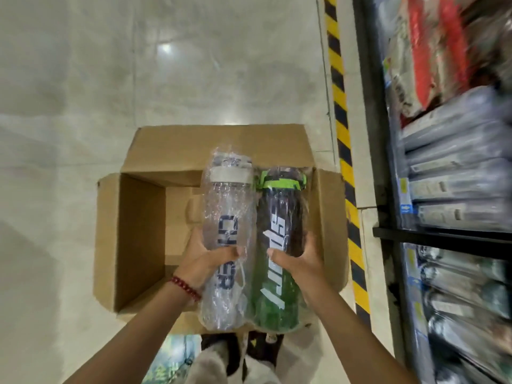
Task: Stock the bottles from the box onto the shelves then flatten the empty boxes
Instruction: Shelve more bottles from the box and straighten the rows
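A pale glossy floor [97, 79] filled most of the view, with a yellow-and-black hazard stripe [343, 151] running along its right side next to the shelves [443, 234]. The shelves stood at the right edge, blurred, stacked with wrapped goods whose kind could not be made out. An open cardboard box [138, 231] sat on the floor below the person, flaps spread, its visible inside bare cardboard. Above the box's right half two bottles in crinkled plastic wrap were held side by side, touching, caps pointing away from the person. The clear bottle [227, 217] with a white cap and dark lettering was on the left; the green bottle [279, 217], dark at the top and green at the bottom with white lettering, was on the right. The left hand [205, 259] had its grip curled round the clear bottle's middle, thumb across the front. The right hand [299, 261] gripped the green bottle likewise. A red bracelet [185, 286] circled the left wrist.
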Motion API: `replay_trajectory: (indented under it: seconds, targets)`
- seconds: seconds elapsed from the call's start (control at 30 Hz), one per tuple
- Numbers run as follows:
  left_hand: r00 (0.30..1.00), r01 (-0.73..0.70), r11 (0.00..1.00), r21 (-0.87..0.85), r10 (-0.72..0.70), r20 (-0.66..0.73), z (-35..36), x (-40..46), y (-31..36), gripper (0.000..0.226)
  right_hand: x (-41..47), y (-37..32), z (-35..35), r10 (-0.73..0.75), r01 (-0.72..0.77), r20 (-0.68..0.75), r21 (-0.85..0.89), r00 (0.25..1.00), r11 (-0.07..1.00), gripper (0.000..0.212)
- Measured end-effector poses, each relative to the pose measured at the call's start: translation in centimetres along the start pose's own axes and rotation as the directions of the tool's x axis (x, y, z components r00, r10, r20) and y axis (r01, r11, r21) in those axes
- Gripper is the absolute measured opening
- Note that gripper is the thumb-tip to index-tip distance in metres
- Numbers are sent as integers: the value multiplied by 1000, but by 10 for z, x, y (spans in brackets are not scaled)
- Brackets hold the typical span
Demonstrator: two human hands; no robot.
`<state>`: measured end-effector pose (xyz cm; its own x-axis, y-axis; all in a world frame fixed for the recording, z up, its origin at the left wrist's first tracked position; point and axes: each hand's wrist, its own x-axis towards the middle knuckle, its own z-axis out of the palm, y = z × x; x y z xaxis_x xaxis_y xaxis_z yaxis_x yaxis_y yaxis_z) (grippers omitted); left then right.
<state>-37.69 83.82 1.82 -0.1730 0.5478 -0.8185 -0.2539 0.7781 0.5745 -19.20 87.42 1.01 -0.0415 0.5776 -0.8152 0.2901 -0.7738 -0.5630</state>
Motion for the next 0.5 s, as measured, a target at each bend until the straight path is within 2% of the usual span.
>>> replay_trajectory:
  seconds: [0.07,0.17,0.2,0.23,0.3,0.33,0.4,0.5]
  targets:
    - [999,-46,999,25,46,19,0,-25,25,141,-30,-23,-13,-19,19,-5,47,1000,999,94]
    - [991,-130,991,34,129,45,7,-71,77,92,-80,-66,-34,-86,89,-44,82,995,993,123]
    - [987,-156,987,34,154,49,11,-88,97,86,-100,-84,-43,-110,116,-61,105,992,988,122]
    - [981,-183,982,40,180,66,14,-105,115,85,-117,-98,-53,-147,155,-68,138,987,978,110]
    - [969,-235,970,65,229,87,20,-142,150,110,-155,-126,-73,-226,238,-84,181,970,954,78]
    - [961,-265,961,84,256,106,23,-161,166,115,-172,-139,-85,-267,281,-92,190,959,941,73]
    - [940,-322,940,111,303,158,34,-194,197,102,-205,-165,-108,-341,355,-99,219,935,909,76]
    - [898,-417,901,120,388,207,49,-237,236,63,-256,-200,-137,-405,433,-156,257,901,864,74]
